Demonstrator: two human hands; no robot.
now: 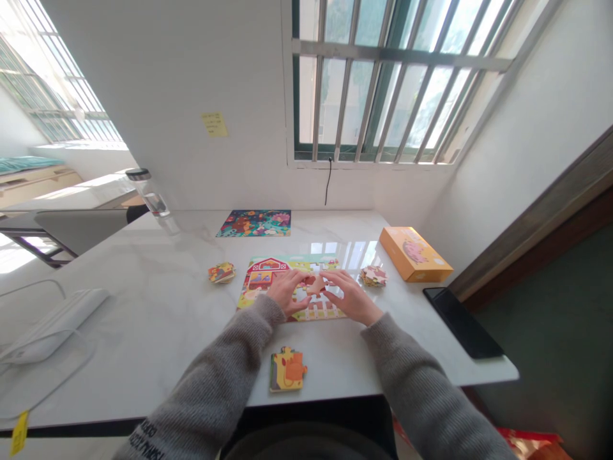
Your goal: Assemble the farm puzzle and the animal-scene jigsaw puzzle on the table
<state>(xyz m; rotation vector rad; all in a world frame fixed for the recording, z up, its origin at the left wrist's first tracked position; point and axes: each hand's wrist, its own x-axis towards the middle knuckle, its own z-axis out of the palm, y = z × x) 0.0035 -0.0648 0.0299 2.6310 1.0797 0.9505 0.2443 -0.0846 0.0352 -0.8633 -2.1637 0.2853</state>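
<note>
A farm-scene jigsaw puzzle (258, 297) with a red barn lies flat on the white marbled table. Over its middle, my left hand (286, 292) and my right hand (353, 298) face each other, thumbs and fingers closed on a pinkish-brown puzzle piece (315, 285) between them. Part of that piece is hidden by my fingertips. To the left of the puzzle sits a small pile of yellow and red pieces (221, 273). Pinkish pieces (374, 276) are stacked on the right. Nearest me is a yellow-orange piece stack (287, 370).
An orange box (416, 254) and a black phone (462, 322) lie at the right. At the back is a dark colourful picture sheet (255, 223). A clear bottle (149, 193) stands far left, beyond a white power strip (55, 326) with cables. A barred window is above.
</note>
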